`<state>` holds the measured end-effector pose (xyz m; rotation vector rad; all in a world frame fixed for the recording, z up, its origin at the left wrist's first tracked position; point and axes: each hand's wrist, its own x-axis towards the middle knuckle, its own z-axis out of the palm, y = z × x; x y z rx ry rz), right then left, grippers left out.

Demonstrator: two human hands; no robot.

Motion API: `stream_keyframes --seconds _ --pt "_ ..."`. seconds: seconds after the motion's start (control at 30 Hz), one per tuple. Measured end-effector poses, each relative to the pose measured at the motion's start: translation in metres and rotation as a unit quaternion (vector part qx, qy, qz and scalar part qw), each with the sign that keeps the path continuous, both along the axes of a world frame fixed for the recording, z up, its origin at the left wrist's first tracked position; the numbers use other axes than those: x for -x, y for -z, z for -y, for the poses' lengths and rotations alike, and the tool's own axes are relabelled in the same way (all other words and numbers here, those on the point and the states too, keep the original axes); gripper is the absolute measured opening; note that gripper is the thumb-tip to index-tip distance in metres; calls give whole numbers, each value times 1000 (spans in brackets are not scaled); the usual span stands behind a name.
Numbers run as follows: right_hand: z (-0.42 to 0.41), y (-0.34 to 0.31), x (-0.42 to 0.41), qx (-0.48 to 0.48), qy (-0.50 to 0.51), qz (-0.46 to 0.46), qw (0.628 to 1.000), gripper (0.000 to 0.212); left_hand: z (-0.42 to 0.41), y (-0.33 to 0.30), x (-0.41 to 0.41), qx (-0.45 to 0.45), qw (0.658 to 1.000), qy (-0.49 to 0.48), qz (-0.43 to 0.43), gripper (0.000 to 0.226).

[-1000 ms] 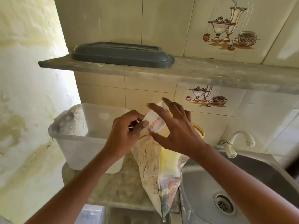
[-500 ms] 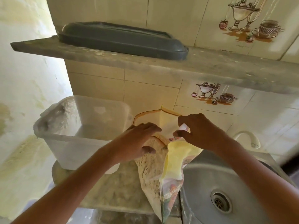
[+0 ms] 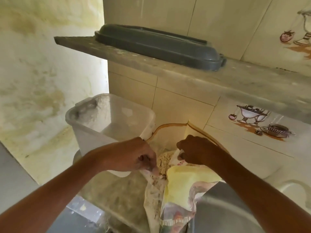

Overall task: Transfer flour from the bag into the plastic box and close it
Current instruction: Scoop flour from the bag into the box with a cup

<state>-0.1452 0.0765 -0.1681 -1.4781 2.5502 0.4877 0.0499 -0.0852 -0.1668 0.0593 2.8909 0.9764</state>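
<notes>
The left hand (image 3: pixel 134 155) pinched the near rim of the open flour bag (image 3: pixel 178 185), fingers curled. The right hand (image 3: pixel 198 152) gripped a small white cup (image 3: pixel 177 153) inside its mouth. The plastic box (image 3: pixel 107 121) stood at ten o'clock of the bag, uncovered.

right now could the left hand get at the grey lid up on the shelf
Probably yes, but not at once: the left hand is busy pinching the flour bag open. The grey lid lies uncovered on the shelf, nothing blocking the way up.
</notes>
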Motion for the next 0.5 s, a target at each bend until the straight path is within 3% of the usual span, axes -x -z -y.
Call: stream_keyframes --seconds 0.07,0.17,0.3,0.4,0.5 --pt "9 8 0 -21 -16 2 1000 33 4 3 5 0 996 -37 -76 10" --pt "18 19 1 -25 -35 -1 999 34 12 7 16 99 977 -106 -157 9" --pt "27 33 2 -40 -47 -4 998 32 23 17 28 173 970 -151 -75 25" --pt "33 51 3 -50 -58 -31 997 31 27 23 30 158 976 -146 -14 44" --pt "40 72 3 -71 -61 -41 995 29 32 28 29 133 981 -142 -14 59"
